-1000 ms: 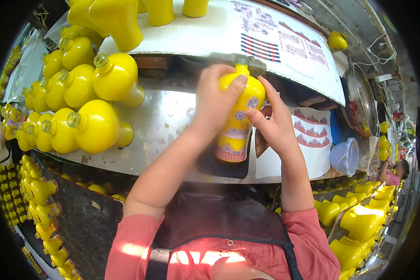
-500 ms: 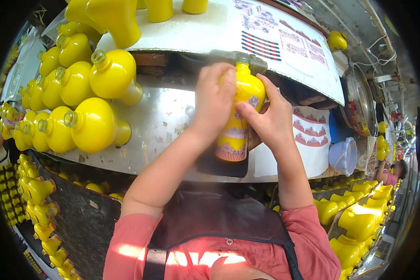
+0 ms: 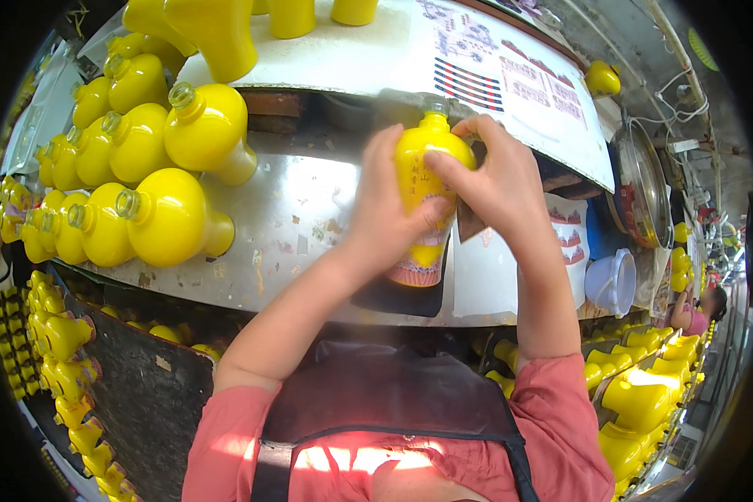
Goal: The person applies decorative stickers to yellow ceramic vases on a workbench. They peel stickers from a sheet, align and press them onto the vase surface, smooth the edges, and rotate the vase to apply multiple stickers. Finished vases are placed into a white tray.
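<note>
A glossy yellow bottle [image 3: 412,167] with a clear glass neck leans over a dark pad [image 3: 397,299] on the metal worktop, its neck pointing away from me. Dark lettering marks its shoulder, and a pink patterned band runs round its base. My left hand [image 3: 393,201] wraps the bottle's left side, thumb across its lower front. On the upper right, my right hand [image 3: 504,180] grips the shoulder, its thumb pressed to the front beside the lettering. A flat brown piece [image 3: 470,224] shows below the right palm; whether that hand holds it, I cannot tell.
Several yellow bottles [image 3: 171,217] lie and stand at the left. A raised white board [image 3: 376,58] behind bears printed decal sheets [image 3: 535,84]. Another sheet [image 3: 487,284] lies to the right, beside a small pale bucket [image 3: 612,280]. More yellow bottles [image 3: 636,402] fill the lower right.
The bottle has turned, bringing lettering to the front. My left hand has slid down its side with the thumb now across it, and my right hand has moved up to the shoulder.
</note>
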{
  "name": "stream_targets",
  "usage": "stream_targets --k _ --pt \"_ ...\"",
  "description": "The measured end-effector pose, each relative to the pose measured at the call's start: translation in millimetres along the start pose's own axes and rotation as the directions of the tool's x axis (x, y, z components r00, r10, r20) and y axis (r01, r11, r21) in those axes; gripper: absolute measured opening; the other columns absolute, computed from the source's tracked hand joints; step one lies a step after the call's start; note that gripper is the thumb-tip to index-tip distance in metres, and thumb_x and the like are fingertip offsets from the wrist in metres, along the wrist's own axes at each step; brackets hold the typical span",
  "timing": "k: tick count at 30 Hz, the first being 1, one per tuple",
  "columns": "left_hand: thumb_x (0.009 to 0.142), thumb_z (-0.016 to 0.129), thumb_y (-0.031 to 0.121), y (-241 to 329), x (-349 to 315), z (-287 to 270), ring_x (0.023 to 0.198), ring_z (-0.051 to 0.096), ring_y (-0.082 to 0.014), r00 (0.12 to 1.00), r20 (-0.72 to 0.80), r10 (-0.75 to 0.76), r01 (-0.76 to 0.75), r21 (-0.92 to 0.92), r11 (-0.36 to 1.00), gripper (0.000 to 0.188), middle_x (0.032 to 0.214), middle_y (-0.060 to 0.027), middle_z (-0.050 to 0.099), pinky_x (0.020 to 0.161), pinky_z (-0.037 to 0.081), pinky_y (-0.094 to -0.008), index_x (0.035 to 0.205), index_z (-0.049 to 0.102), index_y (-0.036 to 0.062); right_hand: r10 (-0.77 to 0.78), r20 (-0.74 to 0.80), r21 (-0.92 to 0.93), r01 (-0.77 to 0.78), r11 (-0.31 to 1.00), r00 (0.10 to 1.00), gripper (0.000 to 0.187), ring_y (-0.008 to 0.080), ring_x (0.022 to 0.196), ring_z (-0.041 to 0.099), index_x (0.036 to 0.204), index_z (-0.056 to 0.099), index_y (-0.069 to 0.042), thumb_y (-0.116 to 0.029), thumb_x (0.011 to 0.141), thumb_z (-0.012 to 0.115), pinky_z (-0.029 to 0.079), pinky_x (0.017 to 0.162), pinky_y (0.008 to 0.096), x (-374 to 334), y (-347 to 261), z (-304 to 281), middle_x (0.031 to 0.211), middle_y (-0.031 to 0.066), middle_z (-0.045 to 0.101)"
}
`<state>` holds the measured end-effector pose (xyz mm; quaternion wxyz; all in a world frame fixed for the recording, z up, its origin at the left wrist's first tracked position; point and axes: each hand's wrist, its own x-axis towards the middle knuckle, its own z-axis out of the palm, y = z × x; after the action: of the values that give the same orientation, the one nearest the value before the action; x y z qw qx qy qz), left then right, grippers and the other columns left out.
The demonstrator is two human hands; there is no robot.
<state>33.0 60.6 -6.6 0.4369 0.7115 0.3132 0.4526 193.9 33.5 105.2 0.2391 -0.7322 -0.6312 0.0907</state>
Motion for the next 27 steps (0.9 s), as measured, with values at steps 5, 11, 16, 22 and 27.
stream_targets --k 5,11,16,22,27 --pt "0.079 0.086 0.032 2.0 -4.8 -6.0 0.152 0.028 -0.0481 0.997 0.073 0.027 -0.038 0.146 0.989 0.114 0.162 -0.0326 0.025 0.127 0.024 -0.0499 0.16 0.015 -0.0055 0.182 0.199 0.163 -0.215 0.963 0.963 0.043 0.0133 0.072 0.068 0.1 0.065 -0.001 -0.042 0.09 0.073 0.056 0.069 0.0301 22.9 2.4 -4.5 0.081 0.01 0.069" --pt "0.09 0.075 0.035 0.7 -27.7 -12.1 0.15 0.033 -0.0501 0.989 0.108 -0.104 0.085 0.161 0.983 0.105 0.161 -0.0349 0.031 0.126 0.026 -0.0511 0.162 0.013 -0.0077 0.001 -0.113 0.264 0.029 0.964 0.994 0.042 0.0093 0.076 0.061 0.13 0.066 -0.003 -0.028 0.097 0.067 0.05 0.067 0.0256 -15.8 21.8 6.1 0.09 0.0075 0.068" --pt "0.102 0.057 0.036 -8.8 -38.8 -18.6 0.145 0.04 -0.0496 0.982 0.153 -0.112 0.114 -0.006 0.993 0.088 0.157 -0.0351 0.039 0.122 0.03 -0.0501 0.163 0.013 -0.0083 0.224 0.234 0.36 -0.298 0.884 0.946 0.091 0.0158 0.064 0.063 0.162 0.035 -0.006 -0.035 0.086 0.076 0.05 0.063 0.029 -63.8 36.4 22.8 0.083 0.0121 0.069" --pt "0.103 0.056 0.032 -11.3 -45.0 -17.3 0.151 0.037 -0.0406 0.975 0.181 -0.129 0.175 -0.267 0.948 0.084 0.164 -0.0297 0.035 0.124 0.028 -0.0457 0.165 0.014 -0.0064 0.177 0.169 0.424 -0.234 0.875 0.97 0.097 0.0126 0.062 0.061 0.165 0.028 -0.006 -0.034 0.086 0.076 0.048 0.06 0.0269 -82.6 43.5 41.0 0.079 0.0086 0.066" --pt "0.104 0.056 0.028 -15.5 -43.1 -23.3 0.156 0.03 -0.0337 0.932 0.277 -0.235 0.33 -0.373 0.867 0.082 0.167 -0.0232 0.03 0.126 0.026 -0.0435 0.167 0.012 -0.0014 0.244 0.17 0.392 -0.293 0.872 0.955 0.068 0.0062 0.076 0.058 0.154 0.051 -0.006 -0.025 0.093 0.073 0.047 0.068 0.0252 -73.8 46.7 29.9 0.09 0.0032 0.066"
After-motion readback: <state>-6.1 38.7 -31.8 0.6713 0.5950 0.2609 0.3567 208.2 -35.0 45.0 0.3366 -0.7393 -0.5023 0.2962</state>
